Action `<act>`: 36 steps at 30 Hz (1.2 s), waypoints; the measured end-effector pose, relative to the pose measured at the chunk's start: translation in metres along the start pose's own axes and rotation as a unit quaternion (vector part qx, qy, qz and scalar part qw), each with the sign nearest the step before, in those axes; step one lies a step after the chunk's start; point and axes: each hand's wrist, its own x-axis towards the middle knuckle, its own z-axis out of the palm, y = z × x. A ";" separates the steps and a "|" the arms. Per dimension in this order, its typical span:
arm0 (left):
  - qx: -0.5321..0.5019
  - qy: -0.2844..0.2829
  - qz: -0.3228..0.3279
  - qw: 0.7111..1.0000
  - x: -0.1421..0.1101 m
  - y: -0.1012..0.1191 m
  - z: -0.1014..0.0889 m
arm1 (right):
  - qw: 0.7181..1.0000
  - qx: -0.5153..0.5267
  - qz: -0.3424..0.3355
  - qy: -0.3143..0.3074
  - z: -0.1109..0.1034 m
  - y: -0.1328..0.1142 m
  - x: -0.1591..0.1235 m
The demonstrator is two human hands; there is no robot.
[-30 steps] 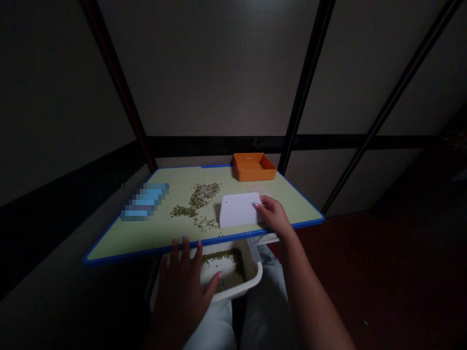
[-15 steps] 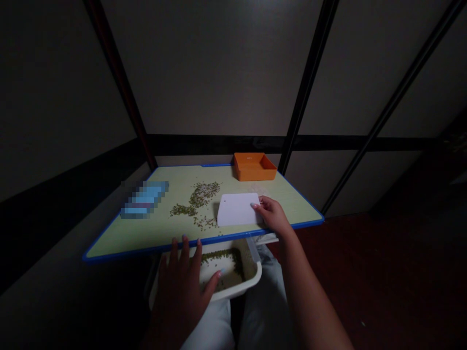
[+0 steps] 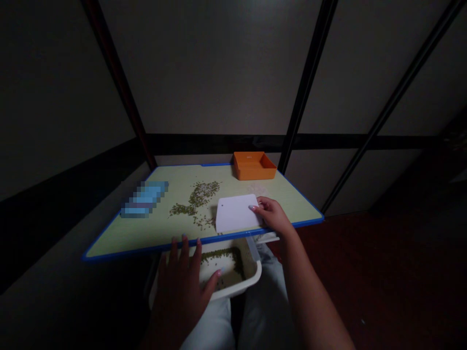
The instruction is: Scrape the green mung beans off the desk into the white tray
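My right hand (image 3: 272, 215) grips the right edge of a flat white scraper (image 3: 237, 213), which has a small hole near its upper left corner. The scraper is tilted above the near part of the table, right of small green-brown grains (image 3: 204, 193) scattered in patches. With fingers spread, my left hand (image 3: 186, 277) reaches over a white plastic basin (image 3: 253, 280), its fingertips by the table's front edge. More green grains (image 3: 239, 265) lie along the basin's inner sides. The hand hides the basin's left part.
The pale yellow-green table (image 3: 146, 238) has a blue rim. An orange open box (image 3: 255, 173) stands at the back right. A blurred-out blue item (image 3: 146, 199) lies at the left. Behind the table rises a panelled wall (image 3: 219, 73). The basin sits over the person's legs (image 3: 266, 301).
The scraper's left end has dipped slightly toward the table's front edge, turning a little in my right hand. My left hand stays in place, and the grains look the same.
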 end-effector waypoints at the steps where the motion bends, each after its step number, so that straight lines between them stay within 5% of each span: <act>1: 0.000 -0.002 0.001 1.000 0.000 -0.001 0.000 | 1.000 0.001 0.001 -0.001 0.000 0.000 0.000; 36: 0.020 0.053 0.018 0.998 0.001 0.007 -0.007 | 0.997 0.055 0.040 -0.028 -0.002 0.004 -0.001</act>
